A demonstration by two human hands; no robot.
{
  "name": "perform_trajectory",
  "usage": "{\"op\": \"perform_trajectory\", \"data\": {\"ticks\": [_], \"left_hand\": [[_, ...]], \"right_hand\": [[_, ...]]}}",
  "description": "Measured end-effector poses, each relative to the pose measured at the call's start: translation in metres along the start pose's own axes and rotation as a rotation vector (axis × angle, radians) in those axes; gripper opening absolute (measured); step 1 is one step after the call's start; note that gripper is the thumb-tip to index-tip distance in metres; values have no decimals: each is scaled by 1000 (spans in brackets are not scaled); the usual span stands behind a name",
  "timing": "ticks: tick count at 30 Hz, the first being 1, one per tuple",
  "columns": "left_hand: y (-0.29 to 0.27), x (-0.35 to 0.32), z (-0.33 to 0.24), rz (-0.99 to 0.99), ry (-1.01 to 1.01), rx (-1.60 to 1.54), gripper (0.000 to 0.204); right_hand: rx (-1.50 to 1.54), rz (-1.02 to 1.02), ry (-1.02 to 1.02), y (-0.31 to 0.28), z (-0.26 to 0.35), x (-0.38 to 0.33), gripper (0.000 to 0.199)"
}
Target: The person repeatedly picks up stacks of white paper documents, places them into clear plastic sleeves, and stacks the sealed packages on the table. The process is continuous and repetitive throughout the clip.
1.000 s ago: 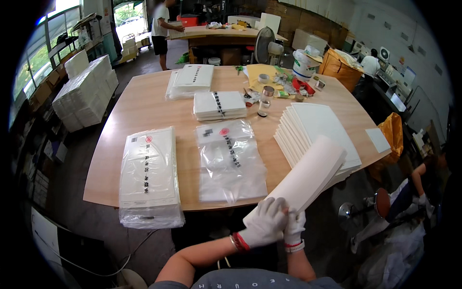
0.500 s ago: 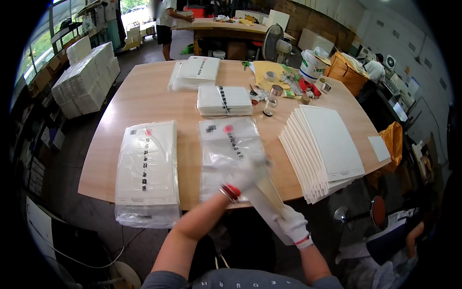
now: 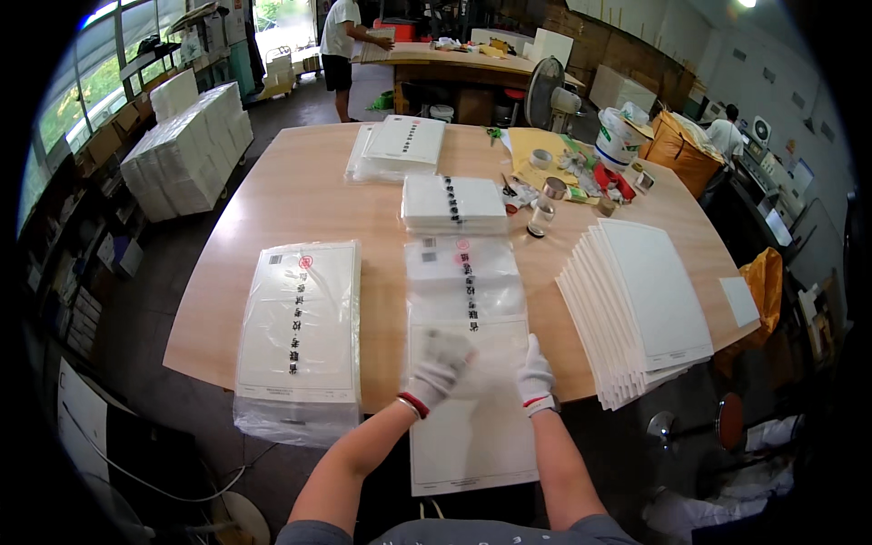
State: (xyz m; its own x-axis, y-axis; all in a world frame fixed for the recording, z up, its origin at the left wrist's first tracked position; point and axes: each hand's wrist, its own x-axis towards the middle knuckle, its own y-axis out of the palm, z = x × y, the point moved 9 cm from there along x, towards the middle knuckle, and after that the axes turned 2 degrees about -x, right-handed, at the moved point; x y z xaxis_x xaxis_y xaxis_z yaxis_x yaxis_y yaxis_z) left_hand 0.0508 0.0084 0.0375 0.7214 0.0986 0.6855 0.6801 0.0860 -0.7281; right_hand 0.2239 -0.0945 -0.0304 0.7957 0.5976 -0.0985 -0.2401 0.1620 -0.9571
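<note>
A stack of white paper sheets (image 3: 472,445) lies in front of me, its near end reaching past the table's edge. Its far part overlaps the clear plastic bag (image 3: 490,282) with dark printing and a red mark; the far part of the stack seems to sit inside the bag. My left hand (image 3: 440,368), in a white glove, is over the left half of the stack, its fingers smeared by motion. My right hand (image 3: 536,374), gloved too, grips the stack's right edge, the fingers pointing away from me.
To the left lies a pile of filled bags (image 3: 304,336). Fanned white sheets (image 3: 649,291) are on the right. Farther back are packed bundles (image 3: 454,202), a glass bottle (image 3: 541,213), tape, scissors and a white bucket (image 3: 616,141). One person stands at a far table.
The sheets were tilted at the lower right and are now flat and straight, with the far end at the bag. My right hand has moved up and left; the left has shifted nearer to me.
</note>
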Motion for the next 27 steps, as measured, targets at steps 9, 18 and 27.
{"op": "perform_trajectory", "data": {"ticks": [9, 18, 27], "left_hand": [[-14, -110, 50, 379, -1068, -431, 17], [-74, -187, -36, 569, -867, -263, 24], [-171, -217, -127, 656, -986, -1055, 48]], "right_hand": [[-8, 171, -62, 24, -30, -49, 72], [391, 121, -344, 15, -29, -182, 70], [408, 288, -378, -1, -42, -347, 65]]}}
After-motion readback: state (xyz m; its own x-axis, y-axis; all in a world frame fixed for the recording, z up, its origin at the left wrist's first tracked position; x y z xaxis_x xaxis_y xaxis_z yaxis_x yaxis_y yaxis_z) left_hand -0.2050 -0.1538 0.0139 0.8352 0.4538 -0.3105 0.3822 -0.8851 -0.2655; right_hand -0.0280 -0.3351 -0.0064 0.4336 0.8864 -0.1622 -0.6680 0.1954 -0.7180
